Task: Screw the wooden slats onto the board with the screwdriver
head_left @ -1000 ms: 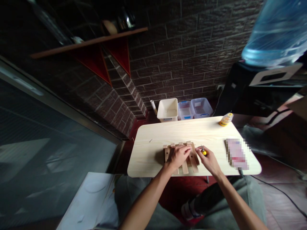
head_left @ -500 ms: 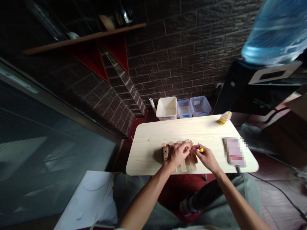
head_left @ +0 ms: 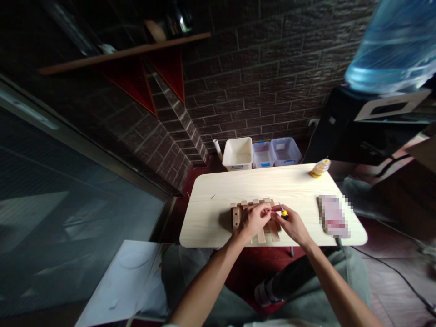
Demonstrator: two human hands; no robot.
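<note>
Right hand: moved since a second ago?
Yes: the right hand has shifted slightly left, toward the left hand, judged against the bottle on the table.

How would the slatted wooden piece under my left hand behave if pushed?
The slatted wooden piece would probably feel stiff, as its slats look solid. Being angular and low, it seems likelier to slide across the table than roll.

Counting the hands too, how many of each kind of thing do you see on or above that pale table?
Left hand and right hand: 2
Slatted wooden piece: 1
Yellow-handled tool: 1
Clear-and-yellow bottle: 1
Pixelated pinkish item: 1
Thin dark piece: 1
Total: 7, leaving out anything too small to tell
</note>
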